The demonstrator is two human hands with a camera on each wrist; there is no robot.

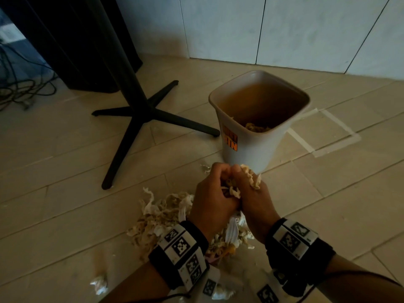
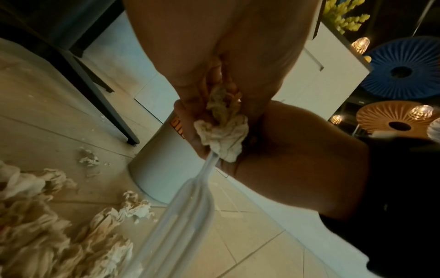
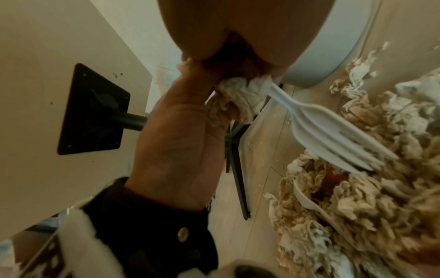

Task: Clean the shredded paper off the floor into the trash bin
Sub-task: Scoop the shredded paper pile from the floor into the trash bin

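My left hand [image 1: 213,191] and right hand [image 1: 251,193] are pressed together just above the floor, both gripping one bundle of shredded paper [image 1: 235,186]. A white plastic fork [image 3: 321,127] sticks out of the bundle's underside, tines down. In the left wrist view the bundle [image 2: 223,131] sits between both palms, with the fork [image 2: 190,206] hanging below. A large pile of shredded paper [image 1: 161,217] lies on the floor under my wrists. The white trash bin [image 1: 251,149] with an orange label stands upright just beyond my hands and has some shreds inside.
A black four-legged table base [image 1: 140,114] stands left of the bin, its tabletop [image 3: 47,84] overhead. A white plastic spoon [image 3: 307,199] and something orange lie in the pile. Loose scraps [image 1: 99,284] dot the tiles at lower left. Tape lines [image 1: 336,127] mark the floor at right.
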